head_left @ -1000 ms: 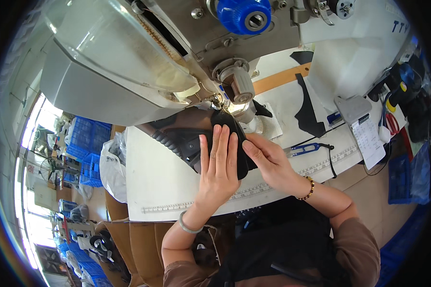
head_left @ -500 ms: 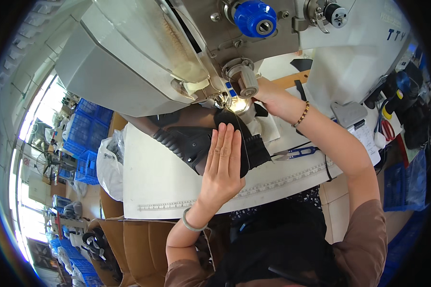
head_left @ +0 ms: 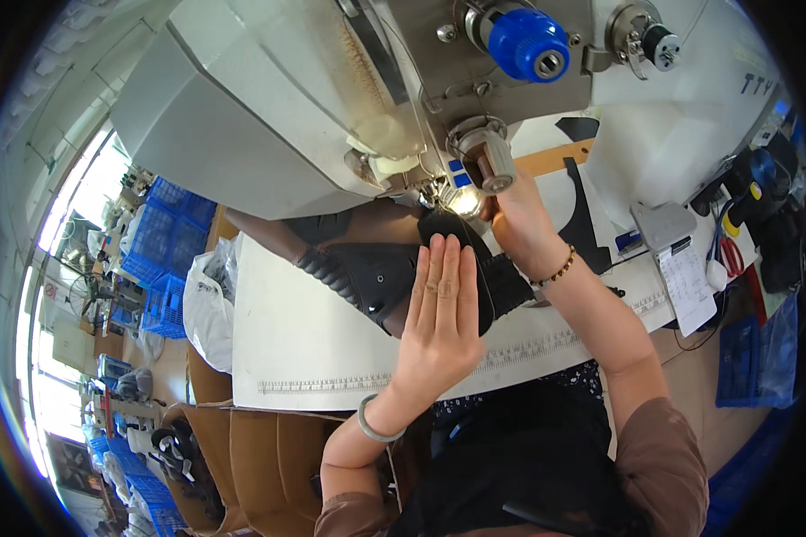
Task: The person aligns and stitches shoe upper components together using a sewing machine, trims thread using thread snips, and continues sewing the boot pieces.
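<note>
A black shoe-upper piece (head_left: 376,273) lies on the white table (head_left: 304,340) under the grey sewing machine (head_left: 269,107). My left hand (head_left: 439,313) rests flat on it, fingers straight and together, pointing toward the needle area. My right hand (head_left: 515,215) reaches up beside the lit presser foot (head_left: 457,199), fingertips at the edge of the black piece just below a round metal knob (head_left: 491,161). Whether it pinches the material is hidden.
More black cut pieces (head_left: 582,206) lie at the back right. A clipboard with paper (head_left: 681,277) and red-handled scissors (head_left: 733,255) sit right. Blue crates (head_left: 166,242), a white bag (head_left: 208,300) and cardboard boxes (head_left: 242,447) stand left, below the table.
My right hand has left the black piece near my left hand and reached up to the needle area. The left hand has stayed flat on the piece.
</note>
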Action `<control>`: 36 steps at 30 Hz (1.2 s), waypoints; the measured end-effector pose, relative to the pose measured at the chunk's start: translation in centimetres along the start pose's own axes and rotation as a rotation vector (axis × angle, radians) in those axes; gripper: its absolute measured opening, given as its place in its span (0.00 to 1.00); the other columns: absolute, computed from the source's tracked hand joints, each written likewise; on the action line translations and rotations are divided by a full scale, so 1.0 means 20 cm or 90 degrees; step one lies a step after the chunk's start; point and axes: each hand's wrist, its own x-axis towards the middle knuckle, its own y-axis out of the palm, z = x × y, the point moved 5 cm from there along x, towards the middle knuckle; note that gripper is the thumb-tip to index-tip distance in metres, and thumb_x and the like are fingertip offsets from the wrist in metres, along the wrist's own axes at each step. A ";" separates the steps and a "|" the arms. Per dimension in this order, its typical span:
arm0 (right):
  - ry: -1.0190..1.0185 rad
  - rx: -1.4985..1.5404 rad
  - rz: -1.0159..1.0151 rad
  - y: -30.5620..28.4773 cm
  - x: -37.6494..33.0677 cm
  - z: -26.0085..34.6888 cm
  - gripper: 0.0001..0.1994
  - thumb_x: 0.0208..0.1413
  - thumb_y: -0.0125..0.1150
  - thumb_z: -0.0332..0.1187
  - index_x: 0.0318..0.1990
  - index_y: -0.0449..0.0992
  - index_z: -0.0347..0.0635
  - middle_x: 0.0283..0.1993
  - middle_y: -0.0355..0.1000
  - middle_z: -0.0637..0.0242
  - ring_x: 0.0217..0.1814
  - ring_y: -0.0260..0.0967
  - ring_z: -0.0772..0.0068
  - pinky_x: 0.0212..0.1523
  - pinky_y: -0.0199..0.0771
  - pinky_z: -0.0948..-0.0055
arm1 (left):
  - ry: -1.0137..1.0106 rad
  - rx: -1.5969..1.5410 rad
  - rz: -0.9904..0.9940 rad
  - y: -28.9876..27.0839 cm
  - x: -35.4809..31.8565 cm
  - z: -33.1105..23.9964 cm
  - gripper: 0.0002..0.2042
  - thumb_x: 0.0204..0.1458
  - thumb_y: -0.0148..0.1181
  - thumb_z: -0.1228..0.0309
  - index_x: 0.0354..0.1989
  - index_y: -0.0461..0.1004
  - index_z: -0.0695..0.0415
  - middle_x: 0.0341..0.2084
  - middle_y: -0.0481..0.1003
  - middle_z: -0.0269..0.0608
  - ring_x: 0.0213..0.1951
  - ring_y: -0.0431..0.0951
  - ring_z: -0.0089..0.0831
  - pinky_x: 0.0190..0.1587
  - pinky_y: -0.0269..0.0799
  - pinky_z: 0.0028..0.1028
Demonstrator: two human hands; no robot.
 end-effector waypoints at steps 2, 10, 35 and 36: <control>-0.003 0.001 0.010 0.01 -0.02 0.01 0.08 0.49 0.58 0.31 0.21 0.68 0.42 0.19 0.59 0.77 0.13 0.45 0.87 0.14 0.40 0.82 | 0.006 -0.004 0.010 0.00 0.01 0.00 0.34 0.25 0.46 0.86 0.52 0.61 0.78 0.54 0.61 0.65 0.60 0.58 0.55 0.61 0.57 0.47; -0.028 0.001 -0.003 0.01 -0.03 0.00 0.08 0.50 0.57 0.34 0.23 0.72 0.41 0.18 0.62 0.77 0.12 0.47 0.87 0.13 0.43 0.83 | 0.056 0.064 0.051 -0.03 0.04 0.01 0.18 0.45 0.45 0.84 0.46 0.65 0.80 0.49 0.65 0.69 0.54 0.66 0.56 0.57 0.65 0.43; -0.021 0.093 0.001 -0.05 -0.06 -0.04 0.06 0.49 0.59 0.32 0.24 0.72 0.42 0.21 0.63 0.76 0.22 0.52 0.86 0.25 0.49 0.83 | 0.005 -0.142 0.118 -0.12 0.06 0.18 0.32 0.26 0.48 0.92 0.50 0.68 0.68 0.53 0.67 0.47 0.58 0.65 0.41 0.59 0.62 0.38; -0.029 0.098 0.011 -0.05 -0.06 -0.04 0.05 0.49 0.59 0.31 0.26 0.72 0.41 0.21 0.63 0.76 0.22 0.52 0.86 0.25 0.49 0.83 | 0.005 -0.144 0.121 -0.12 0.06 0.19 0.32 0.26 0.48 0.92 0.50 0.68 0.68 0.53 0.67 0.47 0.58 0.65 0.41 0.59 0.62 0.38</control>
